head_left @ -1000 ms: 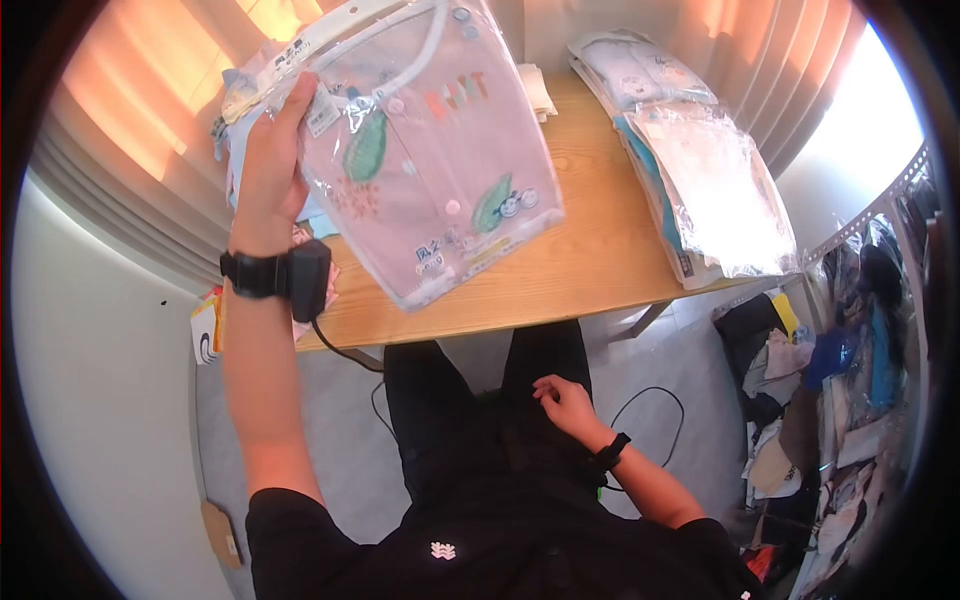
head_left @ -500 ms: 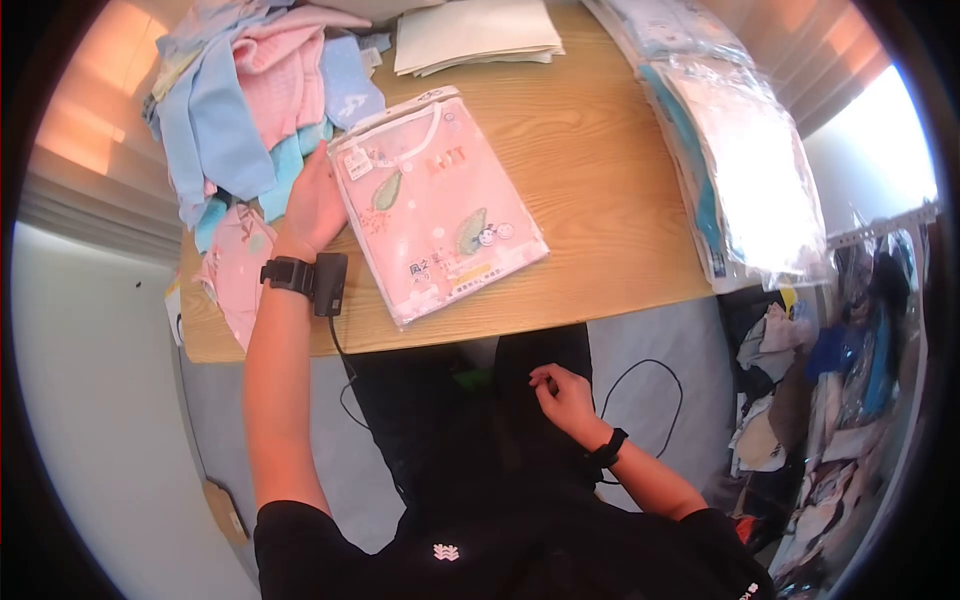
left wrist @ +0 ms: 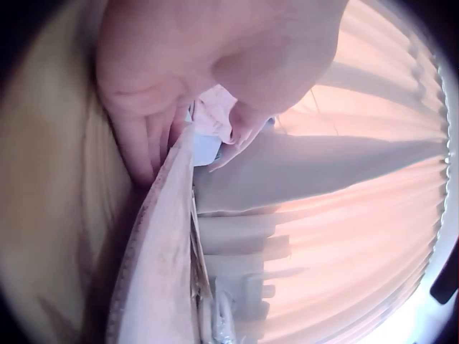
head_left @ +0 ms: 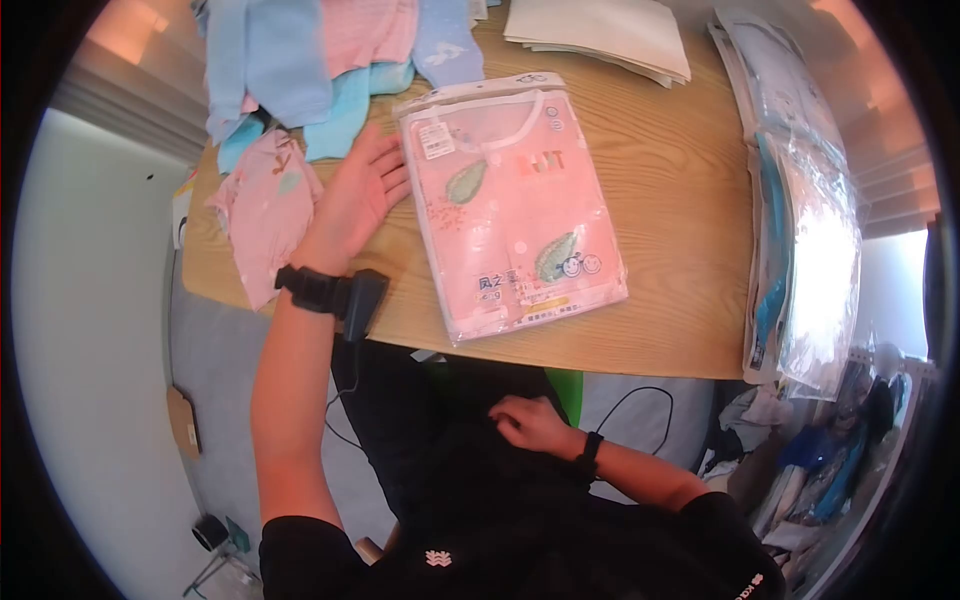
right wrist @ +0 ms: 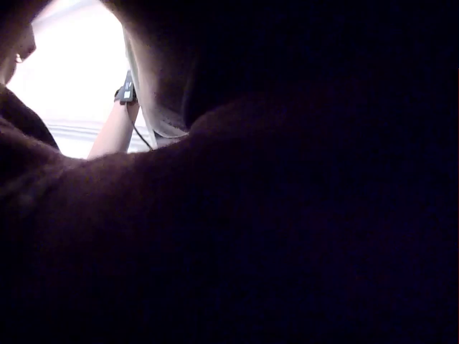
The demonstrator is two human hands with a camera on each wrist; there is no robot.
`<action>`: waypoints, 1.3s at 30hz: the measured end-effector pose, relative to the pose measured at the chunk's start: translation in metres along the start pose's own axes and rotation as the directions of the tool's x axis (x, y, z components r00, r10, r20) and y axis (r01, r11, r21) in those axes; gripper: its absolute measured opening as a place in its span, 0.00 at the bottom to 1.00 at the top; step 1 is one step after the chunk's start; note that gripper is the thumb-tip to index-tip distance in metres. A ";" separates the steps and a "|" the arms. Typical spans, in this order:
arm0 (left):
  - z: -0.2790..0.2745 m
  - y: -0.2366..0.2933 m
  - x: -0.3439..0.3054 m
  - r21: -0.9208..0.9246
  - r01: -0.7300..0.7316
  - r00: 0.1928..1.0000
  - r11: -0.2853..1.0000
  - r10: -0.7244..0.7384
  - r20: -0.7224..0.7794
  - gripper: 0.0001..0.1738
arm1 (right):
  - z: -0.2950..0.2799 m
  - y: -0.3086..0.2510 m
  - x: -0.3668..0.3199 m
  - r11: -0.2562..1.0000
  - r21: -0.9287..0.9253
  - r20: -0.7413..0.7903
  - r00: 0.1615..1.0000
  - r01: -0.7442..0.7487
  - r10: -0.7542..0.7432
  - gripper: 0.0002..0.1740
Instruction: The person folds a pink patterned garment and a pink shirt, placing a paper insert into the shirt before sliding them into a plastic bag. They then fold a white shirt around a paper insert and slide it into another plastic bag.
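A clear packet with a pink garment (head_left: 515, 220) lies flat and slightly slanted on the wooden table. At its left edge is my left hand (head_left: 355, 205), palm up, with extended fingers whose tips come up to the packet's side. In the left wrist view that hand (left wrist: 215, 64) is large at the top, beside the packet's edge (left wrist: 161, 251). My right hand (head_left: 535, 424) lies on the lap below the table edge, fingers loosely curled around nothing. The right wrist view is mostly dark.
Blue, teal and pink clothes (head_left: 290, 70) are heaped at the back left, with a pink garment (head_left: 268, 210) nearer the front. White sheets (head_left: 600, 35) lie at the back. Packaged garments (head_left: 815, 250) are stacked along the right side. A shelf of clothes (head_left: 830, 440) stands beyond.
The packet was held up by my left hand and now lies on the table, let go. The head view has shifted, while my right hand has stayed on the lap.
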State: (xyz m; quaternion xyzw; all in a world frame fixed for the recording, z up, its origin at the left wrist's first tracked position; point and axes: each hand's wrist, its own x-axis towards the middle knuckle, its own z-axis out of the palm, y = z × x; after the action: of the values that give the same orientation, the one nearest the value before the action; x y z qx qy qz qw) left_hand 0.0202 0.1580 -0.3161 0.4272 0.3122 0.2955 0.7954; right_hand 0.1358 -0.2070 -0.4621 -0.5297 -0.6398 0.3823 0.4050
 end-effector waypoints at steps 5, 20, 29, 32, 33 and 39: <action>0.023 -0.013 -0.004 0.343 -0.045 0.976 0.938 0.114 -0.185 0.27 | 0.023 -0.005 0.026 0.999 0.014 0.097 0.994 0.053 -0.054 0.06; 0.142 0.061 -0.109 0.625 -0.771 0.353 -0.121 0.736 0.578 0.12 | 0.031 -0.018 0.040 0.998 0.045 0.071 0.997 -0.044 0.041 0.07; 0.046 -0.031 -0.118 0.769 -0.635 0.756 0.076 0.263 0.599 0.27 | 0.023 -0.022 0.005 0.989 -0.105 -0.063 0.993 -0.103 0.097 0.07; 0.039 -0.045 -0.121 0.776 -0.567 0.804 0.277 0.388 0.450 0.22 | 0.013 -0.018 -0.009 0.983 -0.107 -0.154 0.980 -0.146 0.129 0.07; 0.038 -0.048 -0.120 0.779 -0.571 0.791 0.257 0.426 0.440 0.20 | 0.011 -0.019 -0.011 0.982 -0.100 -0.179 0.974 -0.157 0.138 0.06; 0.025 -0.044 -0.126 0.819 -0.510 0.710 0.264 0.666 0.228 0.14 | 0.014 -0.025 -0.011 0.956 -0.120 -0.276 0.934 -0.269 0.228 0.04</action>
State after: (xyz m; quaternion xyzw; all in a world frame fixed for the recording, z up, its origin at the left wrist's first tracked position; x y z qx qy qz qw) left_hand -0.0321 0.0322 -0.3125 0.8112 0.2943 0.4146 0.2890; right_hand 0.1144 -0.2227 -0.4457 -0.6820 -0.5369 0.3068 0.3905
